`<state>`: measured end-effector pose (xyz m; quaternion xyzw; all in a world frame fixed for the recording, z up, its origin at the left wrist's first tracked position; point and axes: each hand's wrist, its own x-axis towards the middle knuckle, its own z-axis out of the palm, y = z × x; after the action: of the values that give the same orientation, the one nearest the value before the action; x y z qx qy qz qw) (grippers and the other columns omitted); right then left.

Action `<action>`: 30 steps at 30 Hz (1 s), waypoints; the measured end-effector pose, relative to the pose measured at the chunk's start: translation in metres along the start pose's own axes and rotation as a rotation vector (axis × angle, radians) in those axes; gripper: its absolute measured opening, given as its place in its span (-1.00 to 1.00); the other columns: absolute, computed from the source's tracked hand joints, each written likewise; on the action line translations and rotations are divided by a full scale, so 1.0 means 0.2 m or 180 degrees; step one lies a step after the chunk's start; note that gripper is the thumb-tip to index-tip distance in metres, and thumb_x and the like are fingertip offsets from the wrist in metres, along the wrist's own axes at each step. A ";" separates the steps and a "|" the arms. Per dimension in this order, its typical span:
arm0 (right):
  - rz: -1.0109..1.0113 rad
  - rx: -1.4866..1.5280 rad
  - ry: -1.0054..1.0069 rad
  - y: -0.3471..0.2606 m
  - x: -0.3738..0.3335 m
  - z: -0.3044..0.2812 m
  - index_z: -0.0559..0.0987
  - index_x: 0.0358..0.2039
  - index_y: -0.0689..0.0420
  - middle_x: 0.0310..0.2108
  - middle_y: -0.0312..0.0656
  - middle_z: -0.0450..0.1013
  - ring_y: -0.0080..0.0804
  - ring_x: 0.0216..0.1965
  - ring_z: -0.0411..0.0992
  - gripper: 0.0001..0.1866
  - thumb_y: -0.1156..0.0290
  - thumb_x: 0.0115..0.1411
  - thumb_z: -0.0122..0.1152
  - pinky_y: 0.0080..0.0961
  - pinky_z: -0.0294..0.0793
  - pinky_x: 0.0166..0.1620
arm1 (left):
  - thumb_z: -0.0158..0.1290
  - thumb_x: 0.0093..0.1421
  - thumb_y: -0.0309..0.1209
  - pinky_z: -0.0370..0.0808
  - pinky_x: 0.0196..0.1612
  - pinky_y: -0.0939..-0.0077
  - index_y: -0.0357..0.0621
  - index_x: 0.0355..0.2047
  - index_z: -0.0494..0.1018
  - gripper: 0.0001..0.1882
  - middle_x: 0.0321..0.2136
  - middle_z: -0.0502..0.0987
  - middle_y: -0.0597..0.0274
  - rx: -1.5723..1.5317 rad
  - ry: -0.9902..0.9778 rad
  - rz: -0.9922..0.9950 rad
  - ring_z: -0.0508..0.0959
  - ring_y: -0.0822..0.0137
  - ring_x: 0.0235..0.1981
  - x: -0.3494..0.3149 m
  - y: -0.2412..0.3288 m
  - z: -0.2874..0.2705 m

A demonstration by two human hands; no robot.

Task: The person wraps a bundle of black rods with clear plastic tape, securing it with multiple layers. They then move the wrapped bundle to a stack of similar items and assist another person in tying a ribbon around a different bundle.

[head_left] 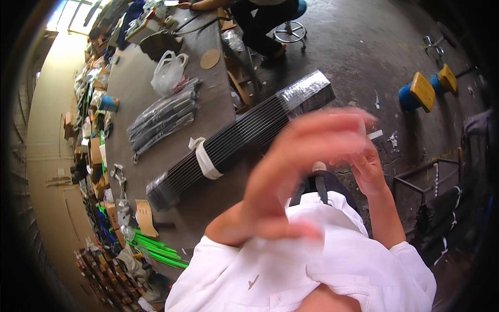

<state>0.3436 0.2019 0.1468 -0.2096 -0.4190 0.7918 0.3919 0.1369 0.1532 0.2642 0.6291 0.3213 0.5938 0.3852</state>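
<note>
My left hand [296, 156] is raised close to the camera and smeared by motion. Its thumb stands well apart from its curved fingers, and nothing shows in the gap. Behind those fingertips is my right hand [370, 174], its fingers bent and partly covered, so whether it holds anything is hidden. Beyond both hands, a long bundle of thin black rods [244, 130] lies slantwise across the table corner. A white cloth band [207, 159] wraps around its middle, and clear plastic film [306, 92] covers its far end. Neither hand visibly touches the bundle.
On the table [208, 93] lie plastic-wrapped dark packs [163, 117], a white plastic bag [169, 73] and green strips [156, 248]. Another person [254, 26] sits at the far end. Yellow-topped stools [421, 92] and a metal frame [429, 177] stand at the right.
</note>
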 end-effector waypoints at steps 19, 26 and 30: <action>-0.0476 -0.0656 0.0824 -0.23 0.07 0.38 0.51 -0.04 0.23 -0.22 -0.24 0.45 -0.56 -0.31 0.37 -0.54 0.27 0.08 0.31 -0.60 0.35 -0.20 | 0.22 0.04 0.09 0.44 0.08 0.27 -0.30 0.22 0.15 -0.06 0.06 0.40 -0.01 -0.2358 -0.0582 -0.2518 0.47 0.19 0.07 0.09 -0.36 -0.24; -0.1280 -0.2214 0.0948 -0.22 0.03 0.40 0.53 -0.09 0.13 -0.03 -0.04 0.39 -0.31 -0.11 0.36 -0.46 0.64 -0.20 0.33 -0.42 0.31 0.01 | 0.20 0.12 0.05 0.38 0.05 0.43 -0.19 0.11 0.25 -0.27 -0.07 0.43 0.23 -0.3254 -0.0966 -0.3124 0.44 0.38 0.00 0.05 -0.31 -0.22; -0.1560 -0.2092 0.0724 -0.20 0.02 0.42 0.51 -0.22 0.11 0.06 0.01 0.33 -0.13 0.06 0.34 -0.54 0.63 -0.22 0.35 -0.26 0.30 0.10 | 0.19 0.15 -0.02 0.37 0.05 0.44 -0.20 0.16 0.22 -0.28 -0.01 0.38 0.20 -0.2550 -0.1068 -0.2437 0.42 0.36 0.01 0.03 -0.26 -0.19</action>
<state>0.3038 0.1772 0.2260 -0.3036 -0.6407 0.4714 0.5246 0.1028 0.1879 0.2227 0.3587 0.2107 0.3795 0.8264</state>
